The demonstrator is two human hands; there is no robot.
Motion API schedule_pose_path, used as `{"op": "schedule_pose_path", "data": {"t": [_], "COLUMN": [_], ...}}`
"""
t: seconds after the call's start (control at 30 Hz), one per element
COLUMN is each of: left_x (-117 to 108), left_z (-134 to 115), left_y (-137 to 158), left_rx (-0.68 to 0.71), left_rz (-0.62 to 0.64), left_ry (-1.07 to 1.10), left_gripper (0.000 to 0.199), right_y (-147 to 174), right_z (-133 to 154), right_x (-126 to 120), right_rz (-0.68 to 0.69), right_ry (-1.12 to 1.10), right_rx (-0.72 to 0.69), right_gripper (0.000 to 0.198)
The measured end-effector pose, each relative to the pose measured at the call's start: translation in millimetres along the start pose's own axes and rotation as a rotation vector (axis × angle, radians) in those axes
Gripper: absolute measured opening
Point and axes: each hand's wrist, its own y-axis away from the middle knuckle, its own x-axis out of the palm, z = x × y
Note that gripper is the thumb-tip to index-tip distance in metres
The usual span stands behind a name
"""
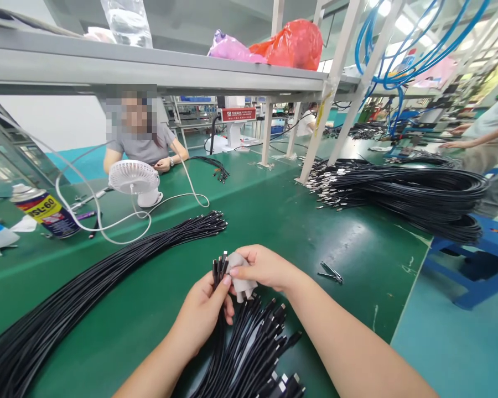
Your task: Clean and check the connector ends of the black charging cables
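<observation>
Several black cables (220, 266) stand with their plug ends up in my left hand (205, 307), whose fingers are closed round them just below the connectors. Pinched in my right hand (261, 267) is a crumpled light-grey cloth (243, 284), pressed close beside those plugs. Below my hands lies a loose bundle of black cables (249, 342), its metal-tipped plugs fanned toward the right. A long bundle of black cables (141, 254) stretches across the green table to my left, connectors at its far end.
Nail clippers (331, 272) lie to the right. A spray can (45, 211) and a white fan (134, 178) stand at left, a white cord winding between them. Coiled black cables (402, 188) are heaped at right by a white post (330, 99). A person (145, 146) sits opposite; another stands far right.
</observation>
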Motion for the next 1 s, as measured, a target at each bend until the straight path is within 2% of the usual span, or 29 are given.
{"op": "schedule_pose_path", "data": {"t": [0.1, 0.33, 0.53, 0.73, 0.9, 1.0], "left_x": [-0.7, 1.6, 2.0, 3.6, 2.4, 1.8], "left_z": [1.3, 2.9, -2.5, 3.8, 6.7, 3.0], "left_y": [-0.7, -1.7, 0.2, -0.9, 0.1, 1.6], "left_rx": [-0.004, -0.067, -0.057, -0.075, -0.096, -0.096], "left_rz": [0.01, 0.047, 0.033, 0.042, 0.053, 0.082], "left_ry": [-0.02, 0.231, 0.265, 0.266, 0.272, 0.281], "left_gripper": [0.039, 0.043, 0.047, 0.048, 0.05, 0.051], "right_y": [-2.5, -0.5, -2.1, -3.7, -3.9, -1.9], "right_z": [-5.1, 0.2, 3.7, -2.6, -6.1, -1.0], "right_x": [4.1, 11.5, 11.6, 8.7, 15.2, 19.0], "right_rz": [-0.026, -0.094, -0.126, -0.189, -0.076, -0.067], "right_ry": [0.026, 0.01, -0.07, -0.093, -0.129, -0.136], "right_rx": [-0.016, -0.038, -0.083, -0.052, -0.033, -0.051], "right_gripper": [0.04, 0.038, 0.042, 0.039, 0.039, 0.039]}}
